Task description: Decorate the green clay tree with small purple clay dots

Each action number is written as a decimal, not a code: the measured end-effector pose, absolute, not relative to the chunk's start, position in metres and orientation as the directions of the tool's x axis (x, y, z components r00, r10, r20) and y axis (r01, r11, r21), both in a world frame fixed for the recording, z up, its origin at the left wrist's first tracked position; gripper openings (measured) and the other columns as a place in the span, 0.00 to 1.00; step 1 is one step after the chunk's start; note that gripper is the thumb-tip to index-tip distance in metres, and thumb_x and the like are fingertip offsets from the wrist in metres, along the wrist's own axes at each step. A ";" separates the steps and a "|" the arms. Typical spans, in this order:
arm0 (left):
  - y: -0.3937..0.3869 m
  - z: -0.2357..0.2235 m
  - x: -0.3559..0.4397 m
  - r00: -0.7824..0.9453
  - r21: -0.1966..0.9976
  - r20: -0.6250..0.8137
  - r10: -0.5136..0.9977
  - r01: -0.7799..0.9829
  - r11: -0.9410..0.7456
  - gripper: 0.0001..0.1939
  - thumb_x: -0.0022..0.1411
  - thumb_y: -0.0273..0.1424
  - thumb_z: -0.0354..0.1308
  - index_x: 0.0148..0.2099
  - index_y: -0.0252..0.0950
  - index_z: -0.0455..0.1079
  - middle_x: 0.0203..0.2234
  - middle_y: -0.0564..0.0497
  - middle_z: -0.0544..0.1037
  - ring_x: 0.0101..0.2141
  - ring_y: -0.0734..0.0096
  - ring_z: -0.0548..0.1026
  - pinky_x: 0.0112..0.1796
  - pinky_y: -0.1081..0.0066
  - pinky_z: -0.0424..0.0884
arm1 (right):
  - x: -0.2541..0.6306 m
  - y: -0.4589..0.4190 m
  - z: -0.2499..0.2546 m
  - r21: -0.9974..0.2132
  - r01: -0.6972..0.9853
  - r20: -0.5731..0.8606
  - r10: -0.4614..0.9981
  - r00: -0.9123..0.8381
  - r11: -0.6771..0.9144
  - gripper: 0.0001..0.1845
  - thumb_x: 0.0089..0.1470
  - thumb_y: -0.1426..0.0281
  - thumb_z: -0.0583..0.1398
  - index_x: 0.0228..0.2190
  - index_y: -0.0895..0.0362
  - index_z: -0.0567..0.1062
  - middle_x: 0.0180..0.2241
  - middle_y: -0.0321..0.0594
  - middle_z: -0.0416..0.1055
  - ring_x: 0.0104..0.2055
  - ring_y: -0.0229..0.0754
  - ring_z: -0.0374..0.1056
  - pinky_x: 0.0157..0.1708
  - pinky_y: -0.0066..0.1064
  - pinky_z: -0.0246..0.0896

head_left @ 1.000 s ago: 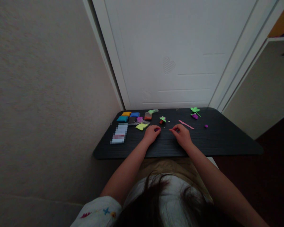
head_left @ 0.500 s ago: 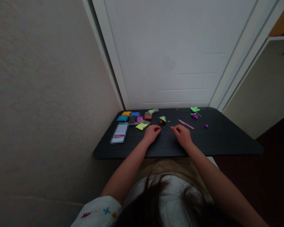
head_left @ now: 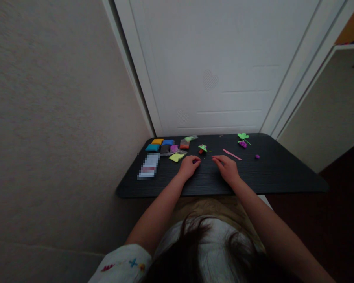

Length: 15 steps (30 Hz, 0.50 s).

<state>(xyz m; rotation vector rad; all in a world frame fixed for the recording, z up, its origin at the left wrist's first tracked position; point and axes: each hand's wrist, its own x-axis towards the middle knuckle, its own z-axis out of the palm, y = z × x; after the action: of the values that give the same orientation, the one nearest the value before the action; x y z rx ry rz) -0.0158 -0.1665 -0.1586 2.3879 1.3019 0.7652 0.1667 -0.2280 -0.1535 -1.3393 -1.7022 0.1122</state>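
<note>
My left hand rests on the black table with its fingers curled around a small purple clay piece at the fingertips. My right hand lies a little to the right, fingers bent and pinched together; what they hold is too small to make out. Between and beyond the hands stands a small green and red clay figure. A pink stick lies just past my right hand.
Several coloured clay packets and a yellow one lie at the left back, beside a blurred leaflet. A green clay plant with purple bits and a purple ball sit at the right back. A white door rises behind the table.
My right hand has shifted slightly toward the far side of the table. The left hand has stayed in place.
</note>
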 end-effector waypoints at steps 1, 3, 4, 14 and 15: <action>-0.166 -0.159 -0.016 0.444 0.506 0.303 0.843 0.675 -0.537 0.12 0.58 0.34 0.49 0.41 0.32 0.66 0.38 0.47 0.70 0.40 0.69 0.68 0.42 0.60 0.65 | 0.167 -0.228 -0.153 -0.570 0.721 0.596 0.803 0.032 0.394 0.14 0.53 0.61 0.52 0.32 0.58 0.71 0.32 0.38 0.71 0.36 0.37 0.65 0.39 0.35 0.57; -0.166 -0.160 -0.016 0.443 0.506 0.302 0.844 0.676 -0.536 0.12 0.58 0.34 0.49 0.41 0.31 0.66 0.38 0.47 0.70 0.40 0.69 0.68 0.42 0.60 0.65 | 0.167 -0.229 -0.153 -0.562 0.738 0.588 0.808 0.039 0.374 0.16 0.53 0.60 0.51 0.26 0.59 0.70 0.26 0.36 0.69 0.30 0.34 0.64 0.34 0.31 0.58; -0.165 -0.160 -0.016 0.442 0.505 0.302 0.844 0.677 -0.535 0.12 0.58 0.34 0.49 0.41 0.31 0.66 0.38 0.47 0.70 0.40 0.69 0.68 0.42 0.60 0.65 | 0.167 -0.229 -0.153 -0.558 0.747 0.585 0.809 0.046 0.361 0.18 0.53 0.59 0.51 0.23 0.60 0.69 0.22 0.34 0.66 0.26 0.33 0.62 0.31 0.30 0.57; -0.166 -0.159 -0.016 0.442 0.507 0.296 0.847 0.679 -0.531 0.12 0.58 0.34 0.49 0.41 0.32 0.66 0.38 0.47 0.70 0.40 0.69 0.68 0.42 0.60 0.64 | 0.165 -0.232 -0.149 -0.548 0.762 0.596 0.801 0.065 0.346 0.19 0.52 0.60 0.51 0.16 0.57 0.59 0.16 0.31 0.55 0.20 0.32 0.52 0.23 0.26 0.46; -0.166 -0.159 -0.016 0.443 0.507 0.294 0.847 0.679 -0.531 0.12 0.58 0.34 0.49 0.41 0.32 0.66 0.38 0.47 0.70 0.40 0.69 0.68 0.42 0.60 0.64 | 0.164 -0.233 -0.150 -0.551 0.760 0.598 0.799 0.071 0.345 0.18 0.51 0.60 0.51 0.16 0.57 0.59 0.17 0.31 0.56 0.20 0.32 0.52 0.22 0.26 0.46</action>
<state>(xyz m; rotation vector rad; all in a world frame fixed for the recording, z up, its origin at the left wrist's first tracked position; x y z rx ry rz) -0.0156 -0.1659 -0.1589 2.3841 1.3063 0.7534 0.1642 -0.2325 -0.1496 -1.4100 -1.6795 0.0524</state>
